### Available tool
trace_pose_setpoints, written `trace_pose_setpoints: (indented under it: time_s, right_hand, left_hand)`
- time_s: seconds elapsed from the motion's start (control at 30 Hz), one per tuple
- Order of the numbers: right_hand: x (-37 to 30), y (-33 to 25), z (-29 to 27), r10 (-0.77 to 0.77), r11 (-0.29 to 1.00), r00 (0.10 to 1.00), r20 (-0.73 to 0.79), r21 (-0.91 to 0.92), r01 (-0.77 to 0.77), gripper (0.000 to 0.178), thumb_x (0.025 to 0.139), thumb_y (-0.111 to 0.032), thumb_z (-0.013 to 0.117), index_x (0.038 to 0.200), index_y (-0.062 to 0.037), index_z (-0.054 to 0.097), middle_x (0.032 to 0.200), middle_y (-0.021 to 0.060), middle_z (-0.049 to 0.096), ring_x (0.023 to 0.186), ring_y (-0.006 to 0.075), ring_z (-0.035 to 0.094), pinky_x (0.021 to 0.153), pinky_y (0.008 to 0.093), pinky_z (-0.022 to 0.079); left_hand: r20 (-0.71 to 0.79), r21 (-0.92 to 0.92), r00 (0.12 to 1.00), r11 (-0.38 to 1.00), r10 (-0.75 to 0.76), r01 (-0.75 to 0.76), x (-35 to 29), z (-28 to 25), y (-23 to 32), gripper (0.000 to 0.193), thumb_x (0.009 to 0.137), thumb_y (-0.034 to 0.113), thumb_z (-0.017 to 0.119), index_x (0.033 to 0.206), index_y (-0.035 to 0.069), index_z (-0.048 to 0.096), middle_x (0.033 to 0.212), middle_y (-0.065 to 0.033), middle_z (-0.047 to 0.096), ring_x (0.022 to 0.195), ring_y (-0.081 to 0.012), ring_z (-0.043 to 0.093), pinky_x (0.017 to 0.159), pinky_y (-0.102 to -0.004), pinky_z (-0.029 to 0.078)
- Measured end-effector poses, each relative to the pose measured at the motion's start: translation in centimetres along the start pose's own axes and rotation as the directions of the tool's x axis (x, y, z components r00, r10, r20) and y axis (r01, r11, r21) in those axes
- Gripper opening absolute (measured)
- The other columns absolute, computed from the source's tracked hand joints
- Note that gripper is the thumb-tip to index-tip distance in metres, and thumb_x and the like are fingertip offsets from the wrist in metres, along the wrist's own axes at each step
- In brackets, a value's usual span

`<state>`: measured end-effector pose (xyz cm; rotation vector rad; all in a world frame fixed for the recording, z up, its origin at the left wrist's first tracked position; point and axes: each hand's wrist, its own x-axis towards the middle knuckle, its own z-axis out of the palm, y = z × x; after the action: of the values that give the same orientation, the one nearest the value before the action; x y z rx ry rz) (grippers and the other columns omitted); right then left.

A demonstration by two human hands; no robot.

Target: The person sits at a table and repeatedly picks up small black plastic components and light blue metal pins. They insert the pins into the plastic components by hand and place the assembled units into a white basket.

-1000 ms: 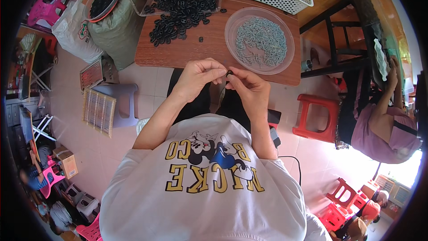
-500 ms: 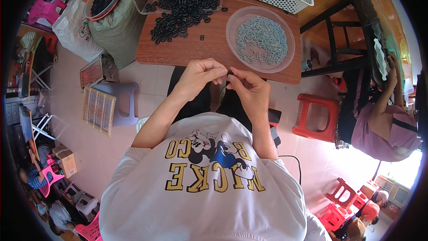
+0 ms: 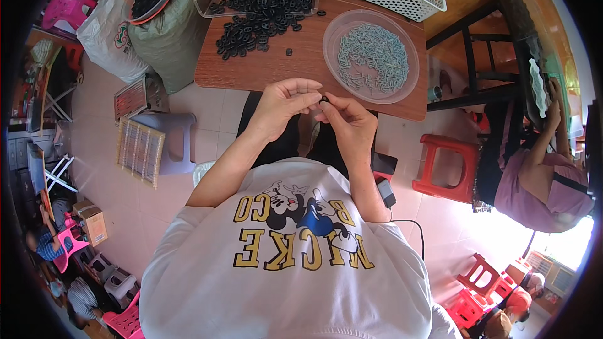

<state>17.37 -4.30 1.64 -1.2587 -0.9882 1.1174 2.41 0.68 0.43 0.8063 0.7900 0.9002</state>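
Two lettering rows [image 3: 282,252] on shirt [image 3: 289,304]; right fingers [image 3: 330,111] pinch black piece [image 3: 324,99].

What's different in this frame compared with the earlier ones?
The left hand's index finger appears lifted away from its thumb. The view shifted slightly, setting the table a little further right in the picture. The right hand still pinches the small black piece; the clear bowl and black pile look unchanged.
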Motion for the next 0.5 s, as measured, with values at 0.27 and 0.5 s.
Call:
trace_pose_setpoints:
  time_s: [0.27, 0.5]
  right_hand:
    - [-0.5, -0.2, 0.0, 0.069, 0.994, 0.997, 0.02, -0.086, -0.067, 0.016, 0.081, -0.004, 0.066, 0.095, 0.0059, 0.066, 0.079, 0.0095, 0.068, 0.067, 0.0114, 0.066, 0.062, 0.0201, 0.05]
    - [0.1, 0.6, 0.2, 0.139, 0.99, 0.987, 0.085, 0.0, -0.14, 0.015, 0.082, -0.002, 0.065, 0.093, 0.0078, 0.065, 0.078, 0.0105, 0.067, 0.066, 0.0129, 0.065, 0.06, 0.0207, 0.051]
  left_hand:
    - [0.027, -0.047, 0.999, 0.998, -0.034, 0.035, -0.2, -0.7, 0.1, 0.03, 0.079, -0.001, 0.067, 0.108, -0.003, 0.06, 0.086, -0.0091, 0.067, 0.073, -0.0113, 0.063, 0.066, -0.0211, 0.051]
    - [0.003, 0.008, 1.0, 1.0, -0.026, 0.025, -0.1, -1.5, -0.4, 0.03, 0.078, -0.002, 0.068, 0.106, -0.004, 0.06, 0.085, -0.0105, 0.067, 0.072, -0.0128, 0.063, 0.065, -0.0229, 0.051]
